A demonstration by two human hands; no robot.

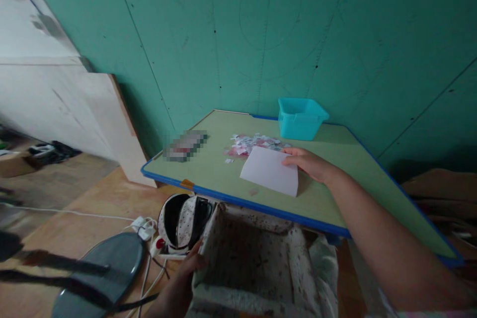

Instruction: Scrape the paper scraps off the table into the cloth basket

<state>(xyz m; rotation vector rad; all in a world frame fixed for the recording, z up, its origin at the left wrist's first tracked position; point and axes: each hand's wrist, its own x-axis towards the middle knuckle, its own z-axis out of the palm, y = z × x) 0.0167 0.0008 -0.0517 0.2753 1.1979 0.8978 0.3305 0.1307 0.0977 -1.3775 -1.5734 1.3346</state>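
"Scraps of paper (255,143) lie heaped on the table (208,169). What's the right hand (298,158) doing?"

"Pinching one side of a white sheet (269,170), just in front of the heap. I can't tell whether the sheet's near edge touches the tabletop."

"And the left hand (190,264)?"

"Gripping the left wall of the speckled bin (300,263), just below the table's near edge."

"Which step is this, then?"

"I'd judge it as working the sheet beside the scraps, with the bin steadied."

"What would the next move call for?"

"Probably a firm pinch, a level sheet, and the bin kept close against that edge."
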